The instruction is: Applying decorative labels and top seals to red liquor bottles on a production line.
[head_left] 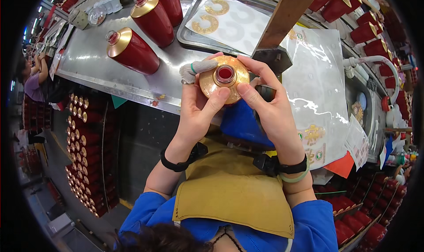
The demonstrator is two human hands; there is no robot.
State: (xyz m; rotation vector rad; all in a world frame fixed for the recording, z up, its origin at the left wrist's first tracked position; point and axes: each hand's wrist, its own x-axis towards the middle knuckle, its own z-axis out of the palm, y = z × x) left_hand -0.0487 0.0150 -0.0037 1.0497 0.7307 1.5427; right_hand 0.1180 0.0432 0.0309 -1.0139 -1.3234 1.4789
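Between my two hands is a bottle with a gold shoulder (211, 85) and an open red-lined neck, its top tilted up toward me. My left hand (196, 115) grips the left side, thumb on the gold face. A grey cloth cover with a green band (197, 69) wraps one left finger, which lies across the shoulder. My right hand (272, 106) holds the right side, with its thumb on the gold near the neck and fingers round the far rim. The bottle's lower body is hidden. Beyond sits a sheet (240, 29) with gold C-shaped decals (205, 24).
Three red bottles with gold shoulders, the closest one (137, 55) among them, stand on the metal table (95, 66). A metal tray (182, 39) holds the sheet. A brown post (287, 13) rises at right, beside plastic-covered sheets (313, 88). Racked bottles (90, 163) fill the lower left.
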